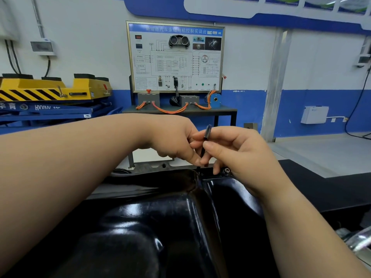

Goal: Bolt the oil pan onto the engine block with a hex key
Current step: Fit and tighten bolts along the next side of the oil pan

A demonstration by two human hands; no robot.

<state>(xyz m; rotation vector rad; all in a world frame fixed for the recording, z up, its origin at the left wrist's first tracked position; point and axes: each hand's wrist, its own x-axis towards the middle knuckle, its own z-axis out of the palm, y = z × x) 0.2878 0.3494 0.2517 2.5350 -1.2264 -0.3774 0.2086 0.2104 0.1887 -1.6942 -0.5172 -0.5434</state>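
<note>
**Oil pan [176, 223]: hex key set over the far flange**

Oil pan is black and glossy and fills the bottom of the view, right under my forearms. Its far edge is where both hands meet. The engine block beneath is mostly hidden, so I can't say much about it.

My left hand [174, 141] has its fingers curled down, tips pinching the lower shaft of the hex key [207, 132] to steady it. The key stands near upright, top end above my fingers, tip down at the flange. The tip is behind my fingers, so I can't tell if it's seated in a bolt. My right hand [239, 151] pinches the key higher up between thumb and forefinger. Just right of the key, under my right fingers, one bolt [226, 170] sits in the flange with its socket showing.

Step, my call: running in a flange bolt on the far edge, mid-task. The next move needs the tip square in the socket and the shaft kept vertical. The right fingers would spin while the left guides. Can't judge tightness from here.
</note>
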